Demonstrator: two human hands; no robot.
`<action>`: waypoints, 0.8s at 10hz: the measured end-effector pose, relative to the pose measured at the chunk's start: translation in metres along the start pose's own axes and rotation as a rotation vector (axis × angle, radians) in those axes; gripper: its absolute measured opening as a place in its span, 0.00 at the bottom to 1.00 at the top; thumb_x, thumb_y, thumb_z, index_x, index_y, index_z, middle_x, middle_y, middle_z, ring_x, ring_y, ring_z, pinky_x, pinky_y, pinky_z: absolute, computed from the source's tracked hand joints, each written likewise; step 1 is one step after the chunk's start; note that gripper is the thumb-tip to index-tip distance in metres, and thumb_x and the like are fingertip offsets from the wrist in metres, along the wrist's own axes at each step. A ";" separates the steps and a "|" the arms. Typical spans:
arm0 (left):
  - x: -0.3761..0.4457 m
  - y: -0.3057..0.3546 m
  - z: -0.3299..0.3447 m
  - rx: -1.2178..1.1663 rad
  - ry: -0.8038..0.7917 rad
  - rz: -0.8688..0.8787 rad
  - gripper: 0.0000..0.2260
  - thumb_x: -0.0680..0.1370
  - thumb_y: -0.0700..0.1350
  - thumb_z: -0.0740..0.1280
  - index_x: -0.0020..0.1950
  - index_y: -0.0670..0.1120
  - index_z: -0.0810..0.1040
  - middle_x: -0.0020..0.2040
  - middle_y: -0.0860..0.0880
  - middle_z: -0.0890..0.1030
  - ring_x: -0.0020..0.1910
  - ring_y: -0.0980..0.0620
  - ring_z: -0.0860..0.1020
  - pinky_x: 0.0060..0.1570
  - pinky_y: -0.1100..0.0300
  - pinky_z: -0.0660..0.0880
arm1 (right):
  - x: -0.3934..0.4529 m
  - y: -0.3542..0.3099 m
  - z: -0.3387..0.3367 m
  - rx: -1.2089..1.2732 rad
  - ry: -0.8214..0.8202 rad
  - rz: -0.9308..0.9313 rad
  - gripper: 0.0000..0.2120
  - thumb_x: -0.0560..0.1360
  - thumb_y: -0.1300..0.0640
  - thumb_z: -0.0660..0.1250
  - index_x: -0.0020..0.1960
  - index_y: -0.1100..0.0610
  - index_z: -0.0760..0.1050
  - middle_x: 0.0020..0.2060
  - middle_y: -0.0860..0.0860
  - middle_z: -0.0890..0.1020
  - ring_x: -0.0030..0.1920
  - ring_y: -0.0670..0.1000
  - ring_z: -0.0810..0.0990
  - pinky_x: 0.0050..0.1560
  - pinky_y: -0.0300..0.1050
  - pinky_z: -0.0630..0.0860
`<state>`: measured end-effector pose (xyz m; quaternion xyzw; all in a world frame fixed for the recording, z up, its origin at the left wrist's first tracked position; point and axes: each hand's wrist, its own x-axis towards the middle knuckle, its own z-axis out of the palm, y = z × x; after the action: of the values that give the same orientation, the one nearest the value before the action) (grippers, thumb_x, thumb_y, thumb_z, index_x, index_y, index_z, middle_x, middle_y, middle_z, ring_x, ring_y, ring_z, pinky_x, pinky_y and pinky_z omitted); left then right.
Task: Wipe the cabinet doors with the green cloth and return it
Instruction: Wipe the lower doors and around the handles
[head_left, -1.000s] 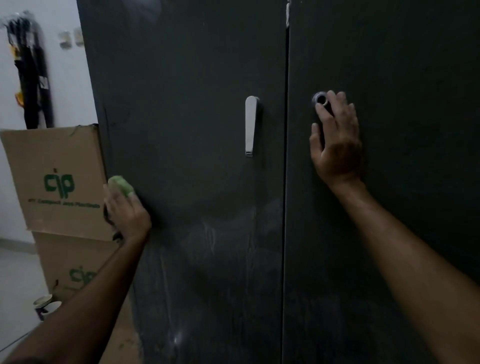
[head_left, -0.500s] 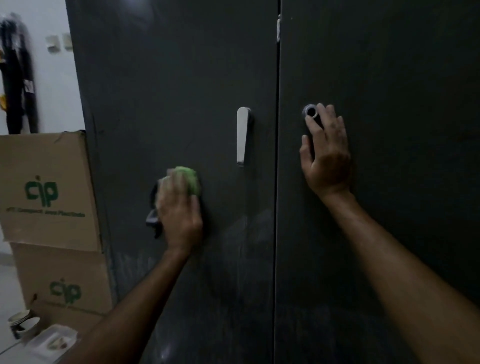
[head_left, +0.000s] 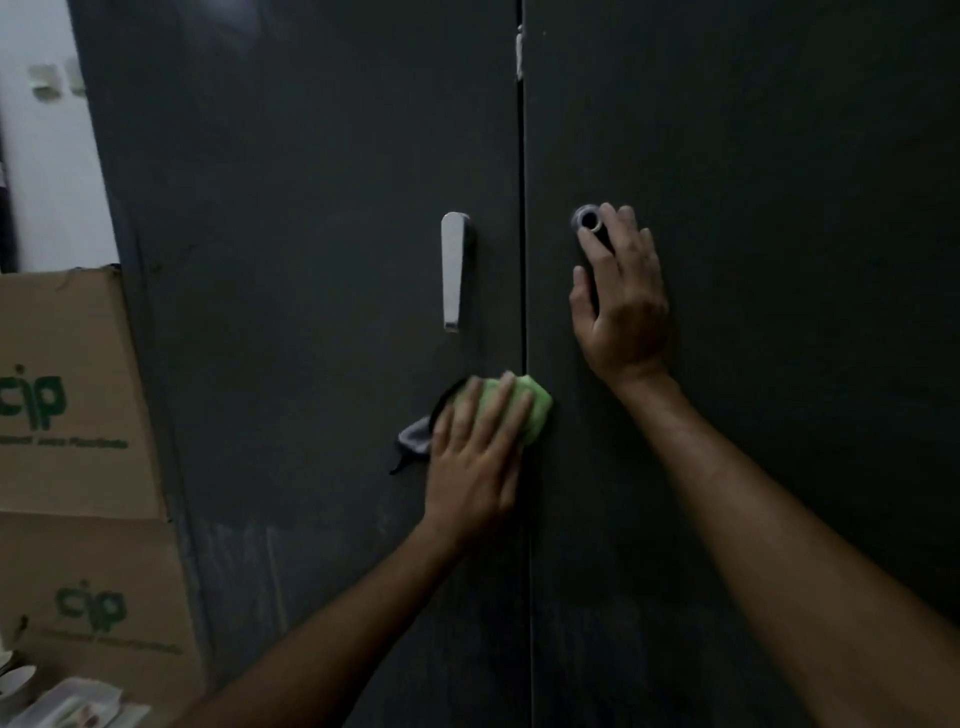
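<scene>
A person's left hand (head_left: 478, 457) presses a green cloth (head_left: 524, 410) flat against the dark left door (head_left: 311, 260) of a cabinet, right at the seam where it meets the right door (head_left: 779, 208). The fingers lie spread over the cloth rather than curled around it, pinning it to the panel, with green showing past the fingertips and a darker grey corner of the fabric trailing out on the thumb side. The cloth sits just below a pale upright handle (head_left: 453, 270) on the left door. The right hand (head_left: 618, 296) rests open and flat on the right door, holding nothing, its fingertips touching a small round lock (head_left: 588, 220). Faint streaks mark the lower left door. To the left stand two stacked cardboard boxes (head_left: 67, 441) printed with green lettering.
</scene>
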<state>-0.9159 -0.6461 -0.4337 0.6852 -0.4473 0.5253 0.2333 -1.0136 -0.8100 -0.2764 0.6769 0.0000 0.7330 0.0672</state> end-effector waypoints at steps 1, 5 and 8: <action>-0.043 -0.017 0.002 0.083 -0.101 0.217 0.27 0.85 0.50 0.59 0.85 0.51 0.60 0.85 0.48 0.59 0.84 0.42 0.57 0.78 0.43 0.61 | 0.001 -0.002 -0.002 0.003 -0.009 0.003 0.19 0.82 0.60 0.63 0.73 0.61 0.73 0.75 0.61 0.70 0.78 0.62 0.65 0.79 0.59 0.61; -0.025 0.005 0.008 0.018 -0.064 0.065 0.31 0.84 0.51 0.60 0.86 0.51 0.56 0.87 0.49 0.54 0.85 0.42 0.53 0.79 0.41 0.59 | 0.002 -0.005 -0.010 0.017 -0.027 0.000 0.19 0.82 0.61 0.63 0.72 0.62 0.74 0.75 0.62 0.71 0.77 0.63 0.66 0.79 0.60 0.61; -0.058 -0.060 -0.040 0.033 -0.075 -0.021 0.27 0.84 0.48 0.61 0.84 0.49 0.63 0.84 0.46 0.63 0.84 0.42 0.59 0.76 0.39 0.65 | 0.002 -0.009 -0.016 0.035 -0.074 0.017 0.19 0.82 0.61 0.62 0.73 0.62 0.73 0.76 0.62 0.69 0.78 0.63 0.63 0.79 0.61 0.59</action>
<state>-0.8878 -0.5637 -0.4652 0.7128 -0.4398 0.5041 0.2108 -1.0290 -0.7995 -0.2764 0.7045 0.0045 0.7080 0.0493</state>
